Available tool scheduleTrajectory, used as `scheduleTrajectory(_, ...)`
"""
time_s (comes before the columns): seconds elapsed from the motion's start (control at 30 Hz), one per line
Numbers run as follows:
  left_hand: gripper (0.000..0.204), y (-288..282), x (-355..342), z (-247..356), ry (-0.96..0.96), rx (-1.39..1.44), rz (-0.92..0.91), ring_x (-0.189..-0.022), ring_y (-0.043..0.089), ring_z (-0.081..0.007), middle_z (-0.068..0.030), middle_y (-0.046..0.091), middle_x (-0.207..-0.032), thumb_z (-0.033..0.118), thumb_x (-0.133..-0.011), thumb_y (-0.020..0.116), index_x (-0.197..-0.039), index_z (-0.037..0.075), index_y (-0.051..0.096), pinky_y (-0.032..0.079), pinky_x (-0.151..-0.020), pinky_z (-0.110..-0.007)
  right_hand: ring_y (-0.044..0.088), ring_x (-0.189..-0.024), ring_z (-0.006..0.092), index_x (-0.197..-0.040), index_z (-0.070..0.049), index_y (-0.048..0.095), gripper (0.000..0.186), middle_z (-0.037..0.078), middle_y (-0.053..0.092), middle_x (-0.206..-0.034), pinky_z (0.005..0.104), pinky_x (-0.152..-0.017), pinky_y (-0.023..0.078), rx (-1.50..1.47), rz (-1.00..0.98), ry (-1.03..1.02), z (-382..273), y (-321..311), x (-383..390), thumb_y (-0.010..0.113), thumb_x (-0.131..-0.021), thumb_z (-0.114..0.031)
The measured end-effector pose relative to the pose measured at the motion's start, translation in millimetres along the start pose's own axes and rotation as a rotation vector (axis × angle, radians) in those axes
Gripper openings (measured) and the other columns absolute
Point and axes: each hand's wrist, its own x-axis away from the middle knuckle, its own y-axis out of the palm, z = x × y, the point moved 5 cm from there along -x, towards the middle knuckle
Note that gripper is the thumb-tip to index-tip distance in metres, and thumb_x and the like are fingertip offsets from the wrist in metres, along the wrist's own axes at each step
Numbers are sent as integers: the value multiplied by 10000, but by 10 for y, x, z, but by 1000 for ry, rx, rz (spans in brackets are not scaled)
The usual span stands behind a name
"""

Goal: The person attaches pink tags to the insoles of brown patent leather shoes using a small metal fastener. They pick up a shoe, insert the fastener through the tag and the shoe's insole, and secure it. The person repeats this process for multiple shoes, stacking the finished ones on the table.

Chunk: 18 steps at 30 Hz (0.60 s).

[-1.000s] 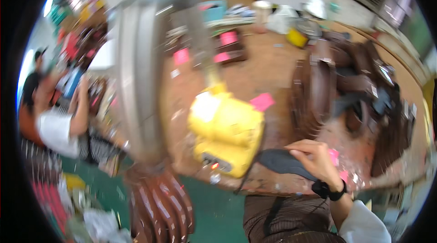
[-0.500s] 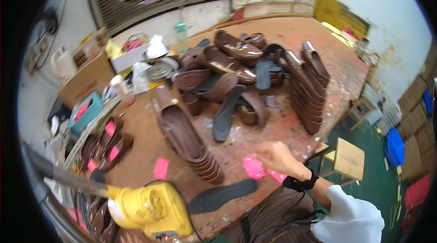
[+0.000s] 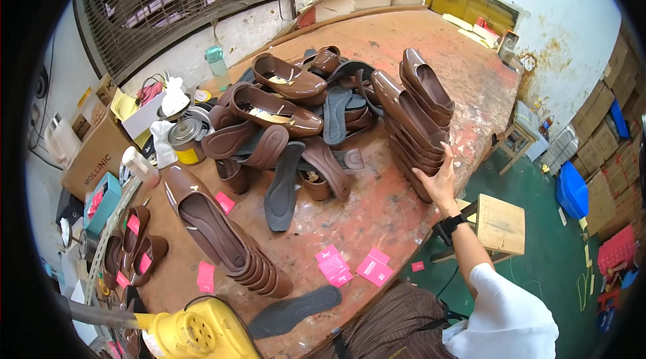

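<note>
My right hand (image 3: 441,181) has its thumb and fingers closed around the heel end of a stack of glossy brown shoes (image 3: 412,127) at the right of the table. My left hand is not in view. To the left of centre, a second stack of brown shoes (image 3: 219,234) stands nested, toes pointing away. A dark grey insole (image 3: 296,312) lies near the front edge. Two pink cards (image 3: 333,266) lie between that insole and my right arm. In the middle is a heap of loose brown shoes (image 3: 276,113) mixed with grey insoles (image 3: 281,191).
A yellow blower-like machine (image 3: 192,332) occupies the front left. Tins (image 3: 186,140), a white bottle (image 3: 140,165) and a teal box (image 3: 102,201) line the left side. Beyond the table's right edge stand a wooden stool (image 3: 499,224) and a blue bin (image 3: 572,189).
My right hand has moved from the pink cards at the front edge, away and to the right, onto the right shoe stack. The whole view has shifted.
</note>
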Motion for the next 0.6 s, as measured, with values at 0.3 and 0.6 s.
scheduleTrajectory(0.3,723,435,103,-146,178,-19,151,-1119,563,-405,-228,546,-1371,200,-1009,488,-1547,181,6,453,-948,-544,569,-1078,374,-1278,-77,433,805,197,533,-1186,443,-911,488,-83,92,117,17,-120,348,902,-637,-208)
scheduleTrajectory(0.6,728,1266,437,163,309,-152,109,-941,613,-280,-167,588,-1158,50,-961,584,-1551,145,168,537,-779,-379,572,-1152,436,-1451,-85,255,1058,257,500,-1338,461,-960,496,-22,6,277,60,40,440,900,-627,-239)
